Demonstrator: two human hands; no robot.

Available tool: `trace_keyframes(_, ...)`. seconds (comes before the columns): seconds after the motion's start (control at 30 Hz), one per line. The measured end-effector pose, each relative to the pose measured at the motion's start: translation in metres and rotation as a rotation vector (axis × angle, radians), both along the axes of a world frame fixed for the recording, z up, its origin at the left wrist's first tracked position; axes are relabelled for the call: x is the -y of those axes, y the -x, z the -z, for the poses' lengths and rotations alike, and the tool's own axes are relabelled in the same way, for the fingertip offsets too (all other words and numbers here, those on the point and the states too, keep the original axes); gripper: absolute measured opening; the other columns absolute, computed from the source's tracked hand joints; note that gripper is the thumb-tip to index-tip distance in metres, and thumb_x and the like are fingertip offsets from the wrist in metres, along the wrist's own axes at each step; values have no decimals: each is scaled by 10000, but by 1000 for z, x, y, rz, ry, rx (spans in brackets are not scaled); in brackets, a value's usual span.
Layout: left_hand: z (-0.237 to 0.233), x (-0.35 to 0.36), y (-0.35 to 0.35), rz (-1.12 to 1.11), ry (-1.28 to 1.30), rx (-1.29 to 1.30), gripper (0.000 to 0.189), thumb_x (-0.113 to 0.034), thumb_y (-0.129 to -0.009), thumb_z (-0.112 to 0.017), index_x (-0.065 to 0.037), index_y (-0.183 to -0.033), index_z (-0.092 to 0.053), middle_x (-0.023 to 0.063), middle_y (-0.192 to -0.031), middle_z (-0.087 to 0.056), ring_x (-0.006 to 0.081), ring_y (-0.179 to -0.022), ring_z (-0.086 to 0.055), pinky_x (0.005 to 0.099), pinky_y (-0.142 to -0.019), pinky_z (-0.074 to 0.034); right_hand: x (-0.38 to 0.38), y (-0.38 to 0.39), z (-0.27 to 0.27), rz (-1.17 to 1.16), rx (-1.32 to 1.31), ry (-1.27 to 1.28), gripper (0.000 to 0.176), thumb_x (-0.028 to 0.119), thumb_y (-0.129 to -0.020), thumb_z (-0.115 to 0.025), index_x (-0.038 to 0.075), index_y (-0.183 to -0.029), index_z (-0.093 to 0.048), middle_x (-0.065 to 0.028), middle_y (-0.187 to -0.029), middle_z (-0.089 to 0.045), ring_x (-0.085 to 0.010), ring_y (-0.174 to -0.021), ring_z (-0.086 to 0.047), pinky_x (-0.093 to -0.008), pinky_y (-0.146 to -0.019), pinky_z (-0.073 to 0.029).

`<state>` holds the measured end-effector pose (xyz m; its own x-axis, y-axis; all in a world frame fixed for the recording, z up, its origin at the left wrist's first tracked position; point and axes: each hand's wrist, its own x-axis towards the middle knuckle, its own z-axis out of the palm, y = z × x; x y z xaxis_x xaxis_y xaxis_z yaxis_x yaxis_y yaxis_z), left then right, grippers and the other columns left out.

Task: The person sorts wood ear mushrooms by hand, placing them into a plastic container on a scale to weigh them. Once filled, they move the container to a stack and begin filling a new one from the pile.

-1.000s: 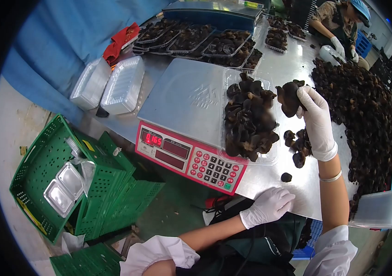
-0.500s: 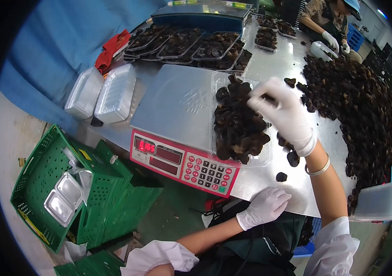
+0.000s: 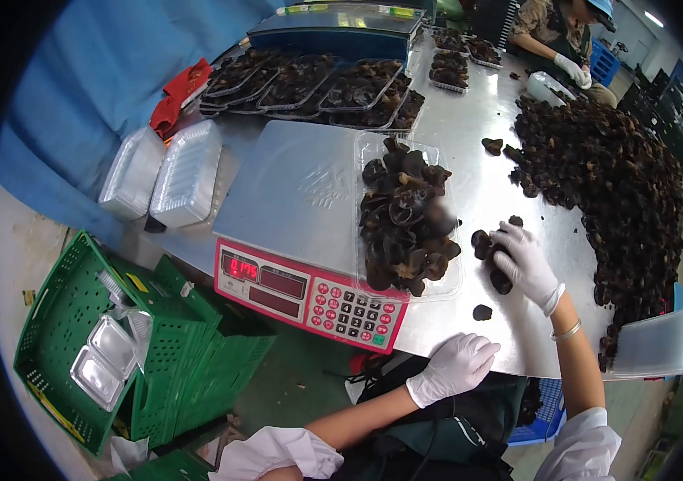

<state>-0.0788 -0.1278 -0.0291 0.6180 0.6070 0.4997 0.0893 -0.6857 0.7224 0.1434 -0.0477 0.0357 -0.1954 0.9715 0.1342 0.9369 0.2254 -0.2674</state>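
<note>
My right hand, in a white glove, is low over the metal table beside the scale, its fingers curled round dark wood ear mushroom pieces. My left hand, also gloved, rests at the table's front edge with its fingers bent together and nothing visible in them. A clear plastic tray piled with wood ear mushrooms sits on the right side of the scale's plate. The red-framed scale shows a lit reading that looks like 0.175. One loose piece lies between my hands.
A large mushroom heap covers the table's right side. Filled trays stand at the back; stacked empty trays are left, more containers right. Green crates stand below. A co-worker's gloved hands are at far right.
My right hand has moved from above the filled tray down to the loose pieces on the table. The scale's reading has risen from about 0.165. My left hand stays put.
</note>
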Motion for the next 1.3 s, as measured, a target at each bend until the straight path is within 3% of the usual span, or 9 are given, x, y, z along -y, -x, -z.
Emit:
trace_keyframes(0.17, 2, 2, -1, -8, -7, -14, 225, -80, -844, -681, -38, -1064, -658, 101, -928, -654, 285, -856, -652, 405, -793, -537, 6, 8, -12, 104, -170, -112, 360, 207, -957, -610, 82, -1294, -621, -182, -1444, -508, -402, -1362, -398, -493, -1146, -298)
trace_keyframes(0.27, 1, 2, -3, -19, 11, -16, 225, -86, -847, -680, -44, -1067, -663, 100, -935, -658, 285, -856, -652, 405, -801, -539, -10, 48, -53, 102, -414, -283, 183, 99, -848, -708, 96, -1031, -716, -80, -1064, -682, -271, -1003, -591, -399, -959, -422)
trace_keyframes(0.37, -1, 1, -1, -35, -7, -2, 222, -94, -856, -676, -53, -1074, -668, 97, -936, -662, 290, -863, -654, 408, -807, -539, -27, 86, -79, -76, -380, -346, 84, 104, -794, -760, 139, -857, -718, 5, -765, -596, -209, -799, -576, -349, -797, -405)
trace_keyframes(0.57, -31, -2, 21, 184, 347, 65, 152, -73, -914, -641, -44, -1054, -690, 128, -975, -693, 317, -929, -671, 414, -842, -538, -70, 123, -92, -310, -171, -406, 160, 172, -767, -790, 189, -893, -693, 24, -920, -587, -200, -881, -561, -356, -771, -395)
trace_keyframes(0.73, -104, -27, 68, 394, 934, 272, 258, -111, -1006, -593, -10, -1240, -631, 60, -1054, -665, 150, -969, -639, 303, -880, -517, -50, 110, -98, -375, -163, -579, 270, 92, -676, -834, 172, -907, -721, 26, -911, -611, -190, -843, -567, -344, -791, -423)
trace_keyframes(0.87, -111, -49, 70, 450, 1382, 549, 720, -564, -1001, -524, 28, -1404, -455, 84, -1158, -608, 137, -883, -585, 290, -815, -504, -2, 87, -100, -428, -201, -718, 363, 122, -584, -871, 219, -904, -728, 52, -973, -602, -175, -854, -551, -334, -728, -438)
trace_keyframes(0.97, -117, -51, 63, 374, 1277, 563, 960, -774, -857, -551, 17, -1390, -443, 82, -1095, -602, 152, -830, -570, 296, -720, -482, 30, 70, -90, -473, -165, -750, 354, 273, -627, -808, 248, -973, -738, 66, -1084, -603, -170, -991, -535, -354, -805, -426)
trace_keyframes(1.1, -125, -40, 47, 244, 1249, 607, 529, -416, -950, -692, 34, -1216, -611, 72, -961, -652, 128, -749, -571, 269, -668, -471, 59, 59, -82, -477, -109, -815, 302, 195, -651, -745, 241, -949, -718, 75, -1098, -588, -137, -981, -528, -317, -779, -436)
trace_keyframes(1.3, -119, -26, 32, 230, 1184, 544, 396, -306, -990, -661, 49, -1163, -644, 64, -923, -656, 100, -757, -564, 249, -666, -456, 89, 41, -67, -331, -150, -757, 353, 207, -641, -783, 221, -990, -731, 34, -1088, -585, -182, -977, -544, -344, -807, -469)
